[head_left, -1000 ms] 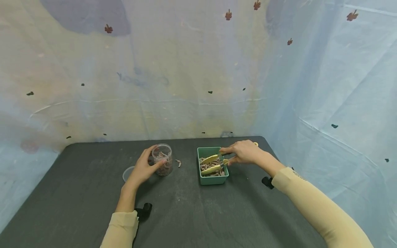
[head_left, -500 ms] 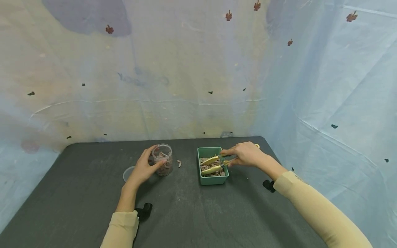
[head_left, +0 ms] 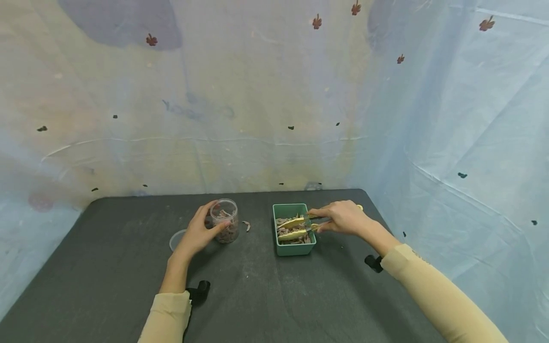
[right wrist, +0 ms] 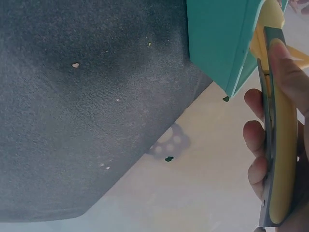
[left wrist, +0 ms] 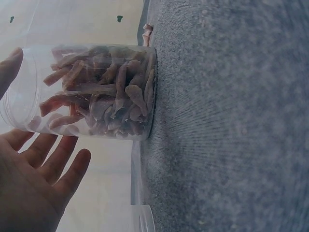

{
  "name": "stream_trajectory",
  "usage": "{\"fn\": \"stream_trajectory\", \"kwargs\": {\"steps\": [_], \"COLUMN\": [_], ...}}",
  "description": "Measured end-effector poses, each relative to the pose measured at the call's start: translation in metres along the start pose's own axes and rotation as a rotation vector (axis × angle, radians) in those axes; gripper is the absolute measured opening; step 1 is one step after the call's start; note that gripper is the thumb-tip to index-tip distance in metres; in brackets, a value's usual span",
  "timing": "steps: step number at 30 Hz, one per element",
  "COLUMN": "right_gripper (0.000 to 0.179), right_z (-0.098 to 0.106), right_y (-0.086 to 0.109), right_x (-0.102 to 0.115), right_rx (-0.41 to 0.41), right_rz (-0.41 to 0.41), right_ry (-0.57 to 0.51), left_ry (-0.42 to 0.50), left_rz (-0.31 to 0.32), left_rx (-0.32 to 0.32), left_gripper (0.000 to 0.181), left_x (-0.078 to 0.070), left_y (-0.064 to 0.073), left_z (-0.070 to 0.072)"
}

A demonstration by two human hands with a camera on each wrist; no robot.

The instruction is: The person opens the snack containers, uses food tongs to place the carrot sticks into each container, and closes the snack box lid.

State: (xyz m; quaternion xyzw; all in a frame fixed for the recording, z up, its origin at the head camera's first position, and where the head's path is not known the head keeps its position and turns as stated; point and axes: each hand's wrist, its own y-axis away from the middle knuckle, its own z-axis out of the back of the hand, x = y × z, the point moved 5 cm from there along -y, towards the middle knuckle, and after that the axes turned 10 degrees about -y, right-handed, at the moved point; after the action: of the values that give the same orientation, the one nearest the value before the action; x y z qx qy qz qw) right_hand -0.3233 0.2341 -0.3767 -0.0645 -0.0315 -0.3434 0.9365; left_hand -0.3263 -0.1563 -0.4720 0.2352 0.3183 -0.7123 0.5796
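Note:
My left hand [head_left: 199,234] holds a clear plastic jar [left wrist: 99,92] near its upper part, thumb on one side and fingers on the other. The jar stands upright on the dark table, partly filled with brownish-pink stick-like pieces [left wrist: 116,96]. To its right, a green rectangular box [head_left: 295,250] holds more of these pieces. With my right hand [head_left: 343,216] I grip yellow-and-grey tongs [right wrist: 282,159]. Their two yellow tips are spread apart inside the box, down at the pieces; nothing shows pinched between them.
One loose piece [head_left: 246,226] lies on the table [head_left: 257,295] between jar and box. A clear round lid [head_left: 177,239] rests left of the jar, partly behind the left hand. Small crumbs [right wrist: 76,65] dot the tabletop. A patterned sheet [head_left: 240,95] hangs behind the table.
My right hand has shifted slightly right and toward me, while the tong tips stay in the box. The left hand and jar have not moved.

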Motion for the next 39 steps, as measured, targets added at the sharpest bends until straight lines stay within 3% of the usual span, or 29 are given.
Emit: {"fn": "stream_trajectory", "kwargs": {"steps": [10, 28, 39], "right_gripper": [0.057, 0.059, 0.060], "right_z": [-0.006, -0.012, -0.009], "right_y": [0.009, 0.026, 0.034], "right_x": [-0.005, -0.010, -0.016], "right_rx": [-0.050, -0.093, -0.172], "right_rz": [-0.011, -0.130, -0.130], "right_ry": [-0.052, -0.107, -0.144], "left_ry": [-0.006, 0.004, -0.009], "left_rz": [0.009, 0.004, -0.003], "left_rx": [0.005, 0.005, -0.001], "left_gripper": [0.092, 0.092, 0.091], "left_x": [-0.001, -0.002, -0.002], "left_y": [0.000, 0.001, 0.000], "left_z": [0.000, 0.000, -0.001]}}
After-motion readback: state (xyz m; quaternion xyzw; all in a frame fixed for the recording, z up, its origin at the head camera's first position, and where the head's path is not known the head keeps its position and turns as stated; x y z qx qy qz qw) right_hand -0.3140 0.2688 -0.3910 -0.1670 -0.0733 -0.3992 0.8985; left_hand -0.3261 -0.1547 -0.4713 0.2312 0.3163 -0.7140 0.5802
